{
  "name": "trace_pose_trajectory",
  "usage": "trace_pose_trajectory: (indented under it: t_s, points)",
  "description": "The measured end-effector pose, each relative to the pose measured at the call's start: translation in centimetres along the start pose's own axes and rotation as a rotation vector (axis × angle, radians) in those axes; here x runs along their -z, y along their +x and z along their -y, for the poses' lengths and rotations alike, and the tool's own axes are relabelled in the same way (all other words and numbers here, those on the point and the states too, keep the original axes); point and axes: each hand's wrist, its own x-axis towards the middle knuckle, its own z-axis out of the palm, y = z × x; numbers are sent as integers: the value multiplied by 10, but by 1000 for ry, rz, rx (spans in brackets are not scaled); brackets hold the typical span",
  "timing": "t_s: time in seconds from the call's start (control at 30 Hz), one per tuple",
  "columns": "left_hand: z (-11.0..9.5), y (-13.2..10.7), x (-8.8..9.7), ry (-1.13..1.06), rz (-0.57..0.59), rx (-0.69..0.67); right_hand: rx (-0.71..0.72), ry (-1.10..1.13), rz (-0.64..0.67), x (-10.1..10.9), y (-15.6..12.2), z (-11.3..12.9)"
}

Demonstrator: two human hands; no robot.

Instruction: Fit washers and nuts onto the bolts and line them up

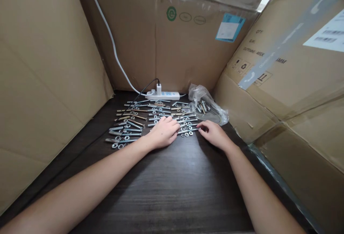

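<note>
A long silvery bolt [188, 130] lies crosswise at the front of the right-hand rows, with nuts and washers [186, 134] close beside it. My right hand [213, 134] pinches the bolt's right end between thumb and fingers. Curled over its left end, my left hand [164, 132] has its fingers closed and hides that end and part of the row behind. Several more bolts [133, 130] with nuts and washers lie in rows to the left, most silvery, some brass-coloured. Further rows of bolts [161, 108] reach back behind my hands.
A white power strip [172, 96] with a plugged-in adapter [158, 89] stands at the back. A clear plastic bag [206, 101] holding several bolts lies at the back right. Cardboard walls [134, 40] enclose the dark table [172, 191]. A black cable [88, 144] crosses the left side.
</note>
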Motion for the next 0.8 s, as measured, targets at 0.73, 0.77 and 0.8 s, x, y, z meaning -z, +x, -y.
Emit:
trace_pose_trajectory:
  t_s: [0.73, 0.77, 0.8]
  points:
    - [-5, 0, 4, -54, -172, 70, -21, 562, -11, -18, -2, 28]
    - [-6, 0, 4, -56, -182, 69, -29, 604, 5, -18, -2, 30]
    - [-6, 0, 4, -58, -188, 67, -32, 632, 14, -19, -3, 32]
